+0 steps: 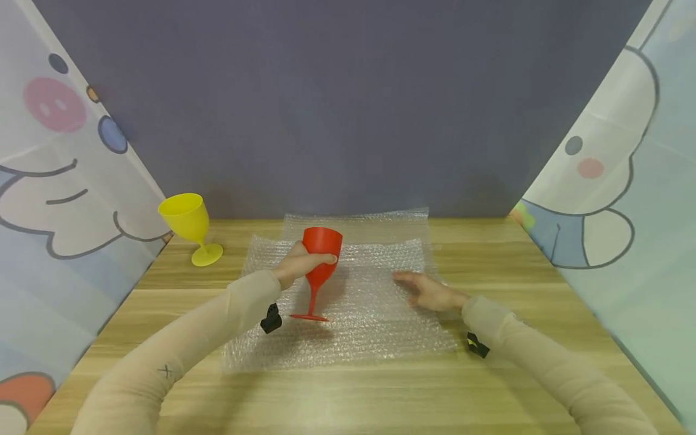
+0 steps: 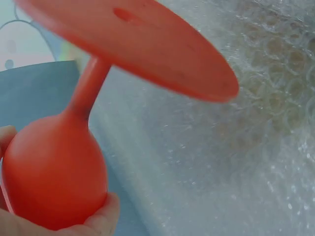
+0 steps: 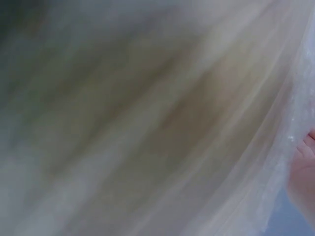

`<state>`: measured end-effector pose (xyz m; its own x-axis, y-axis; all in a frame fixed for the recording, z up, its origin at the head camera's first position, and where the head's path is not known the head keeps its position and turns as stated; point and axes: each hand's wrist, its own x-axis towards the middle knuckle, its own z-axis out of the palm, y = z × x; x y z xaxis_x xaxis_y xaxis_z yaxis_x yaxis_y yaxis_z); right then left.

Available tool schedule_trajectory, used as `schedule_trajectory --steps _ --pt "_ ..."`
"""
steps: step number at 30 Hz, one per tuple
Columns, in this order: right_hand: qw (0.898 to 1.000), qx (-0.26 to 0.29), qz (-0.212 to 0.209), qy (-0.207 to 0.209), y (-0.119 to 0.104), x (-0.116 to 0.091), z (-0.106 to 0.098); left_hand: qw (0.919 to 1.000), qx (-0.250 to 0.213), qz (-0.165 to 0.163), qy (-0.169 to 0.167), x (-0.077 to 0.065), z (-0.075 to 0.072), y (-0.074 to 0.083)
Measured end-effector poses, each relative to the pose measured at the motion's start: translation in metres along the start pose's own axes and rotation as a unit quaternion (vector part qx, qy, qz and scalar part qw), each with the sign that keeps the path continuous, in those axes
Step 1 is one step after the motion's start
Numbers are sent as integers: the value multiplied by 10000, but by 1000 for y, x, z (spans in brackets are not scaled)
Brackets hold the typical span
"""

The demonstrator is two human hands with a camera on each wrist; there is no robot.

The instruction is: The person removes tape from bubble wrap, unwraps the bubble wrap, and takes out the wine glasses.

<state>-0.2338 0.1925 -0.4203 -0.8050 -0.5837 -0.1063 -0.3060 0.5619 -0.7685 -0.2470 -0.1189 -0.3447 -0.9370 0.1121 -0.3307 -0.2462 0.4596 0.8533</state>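
Observation:
My left hand (image 1: 301, 264) grips a red goblet (image 1: 321, 272) round its bowl. The goblet stands nearly upright, its foot over the bubble wrap (image 1: 375, 326). In the left wrist view, thumb and fingers lie round the red bowl, with the stem and round foot (image 2: 162, 54) above them. Fingers extended, my right hand (image 1: 432, 291) is at the right part of the bubble wrap; whether it touches the sheet I cannot tell. Close and blurred, the wrap (image 3: 275, 162) fills most of the right wrist view, with only part of the hand (image 3: 302, 177) at its right edge.
A yellow goblet (image 1: 186, 220) stands at the back left of the wooden table (image 1: 353, 399). Behind the table rises a dark grey panel (image 1: 337, 109). Cartoon-printed cloths hang on the left (image 1: 32, 199) and right (image 1: 652, 254).

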Motion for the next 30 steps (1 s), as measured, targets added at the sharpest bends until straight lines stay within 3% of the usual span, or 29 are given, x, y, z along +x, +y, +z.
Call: schedule_trajectory --steps 8,13,20,26,30 --pt "9999 -106 53 33 1 -4 -1 9972 -541 470 224 -17 -14 1" --pt "9997 -251 26 48 2 -6 2 9935 -597 636 726 -29 -21 -11" --pt "9999 -122 82 28 1 -4 2 9841 -313 1089 1364 -44 -35 -17" --pt "9996 -255 75 83 0 -3 -1 9755 -183 1457 1638 -50 -45 -16" --pt "9997 -218 93 41 0 -3 0 9648 -139 1697 2004 -53 -57 -19"
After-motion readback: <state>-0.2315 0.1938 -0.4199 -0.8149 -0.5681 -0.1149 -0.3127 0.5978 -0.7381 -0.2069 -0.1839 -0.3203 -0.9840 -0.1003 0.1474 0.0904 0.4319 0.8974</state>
